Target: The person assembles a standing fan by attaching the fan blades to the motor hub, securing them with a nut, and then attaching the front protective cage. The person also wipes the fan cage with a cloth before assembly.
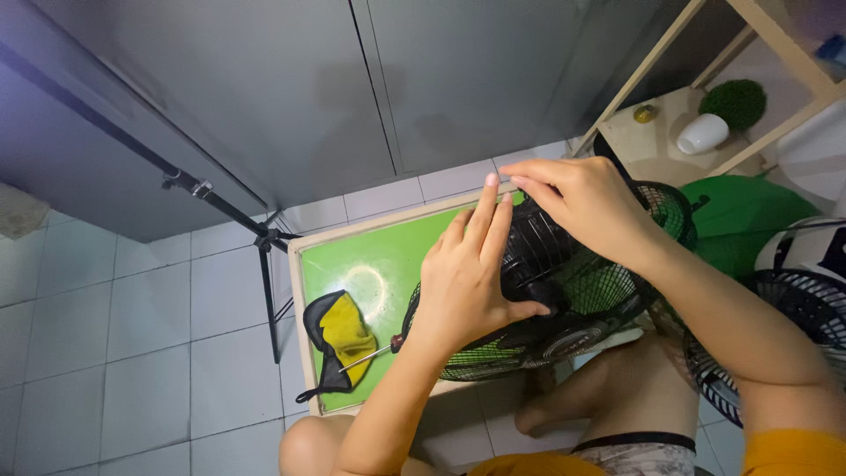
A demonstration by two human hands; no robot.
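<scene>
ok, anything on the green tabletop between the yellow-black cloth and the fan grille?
Head view: a screwdriver lies there, its shaft reaching from the yellow-black cloth toward the fan grille; otherwise bare green tabletop.

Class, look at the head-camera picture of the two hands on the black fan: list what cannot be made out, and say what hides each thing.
1. Head view: the fan motor housing is mostly covered by the left hand and right hand.
2. The screwdriver: its handle passes behind the left wrist.
3. The second fan is cut by the right edge and the right forearm.
4. The small yellow object on the shelf is too small to identify.
</scene>
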